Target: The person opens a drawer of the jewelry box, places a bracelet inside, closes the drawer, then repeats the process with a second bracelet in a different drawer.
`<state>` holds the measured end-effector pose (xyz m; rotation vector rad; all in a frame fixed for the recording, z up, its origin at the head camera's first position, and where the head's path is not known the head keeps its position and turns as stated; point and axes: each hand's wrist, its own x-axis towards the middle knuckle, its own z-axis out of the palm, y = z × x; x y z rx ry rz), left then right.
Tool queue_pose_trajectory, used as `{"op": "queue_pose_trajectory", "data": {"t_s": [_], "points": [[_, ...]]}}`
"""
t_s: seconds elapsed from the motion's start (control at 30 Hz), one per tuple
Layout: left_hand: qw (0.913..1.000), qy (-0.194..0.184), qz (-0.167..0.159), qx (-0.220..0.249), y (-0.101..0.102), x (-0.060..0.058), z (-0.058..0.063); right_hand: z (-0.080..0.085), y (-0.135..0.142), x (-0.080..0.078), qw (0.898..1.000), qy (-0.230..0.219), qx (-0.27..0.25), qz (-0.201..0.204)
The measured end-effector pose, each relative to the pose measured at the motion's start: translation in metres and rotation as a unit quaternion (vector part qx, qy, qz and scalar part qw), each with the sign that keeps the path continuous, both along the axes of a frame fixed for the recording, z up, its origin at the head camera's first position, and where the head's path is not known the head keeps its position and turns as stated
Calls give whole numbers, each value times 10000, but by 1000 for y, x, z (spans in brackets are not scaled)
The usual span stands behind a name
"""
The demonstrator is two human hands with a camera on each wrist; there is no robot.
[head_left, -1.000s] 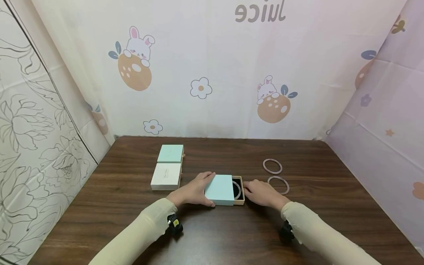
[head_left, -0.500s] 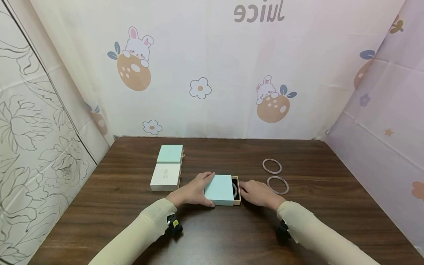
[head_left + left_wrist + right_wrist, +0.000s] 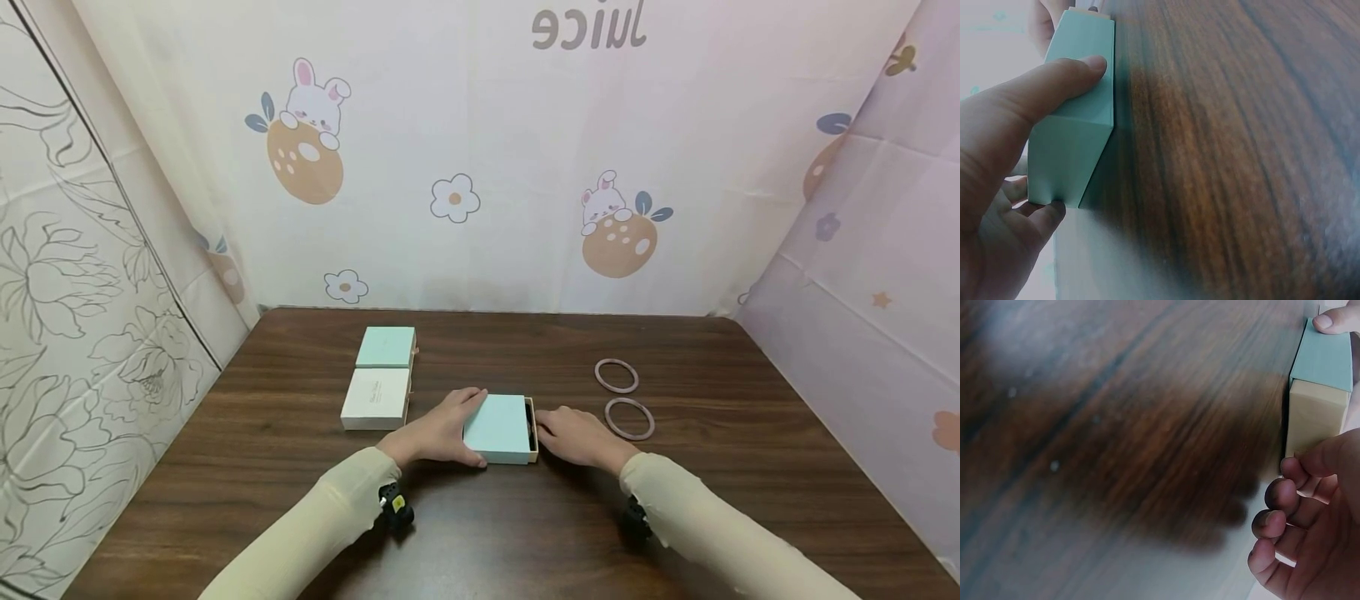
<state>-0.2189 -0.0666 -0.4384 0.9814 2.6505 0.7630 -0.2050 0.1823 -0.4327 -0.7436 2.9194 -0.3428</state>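
A mint-green drawer box (image 3: 496,427) lies flat on the table in the head view. My left hand (image 3: 447,427) grips its sleeve from the left, thumb on the near side and fingers at the far side. From the sleeve's right end a narrow strip of the cream drawer (image 3: 1315,415) sticks out, with a dark lining. My right hand (image 3: 577,435) is against that drawer end with its fingers curled. In the right wrist view its thumb and forefinger meet at the drawer's edge. Whether a pull tab lies between them is hidden.
Back left, a second mint-green box (image 3: 386,347) stands against a white box (image 3: 376,398). Two pale mauve bangles, a far bangle (image 3: 617,389) and a nearer bangle (image 3: 630,437), lie right of my right hand. A printed curtain (image 3: 510,250) hangs behind the wooden table (image 3: 480,533).
My right hand has moved left, and the drawer has slid further into the sleeve. The bangle inside it has gone from sight. My left hand has stayed in place.
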Motion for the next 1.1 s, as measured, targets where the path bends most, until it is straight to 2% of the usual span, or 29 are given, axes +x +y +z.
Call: {"op": "queue_pose_trajectory", "data": {"t_s": [1.1], "points": [[10000, -37, 19, 48, 0, 1, 0, -5, -13, -3, 9998, -179, -43, -123]]}}
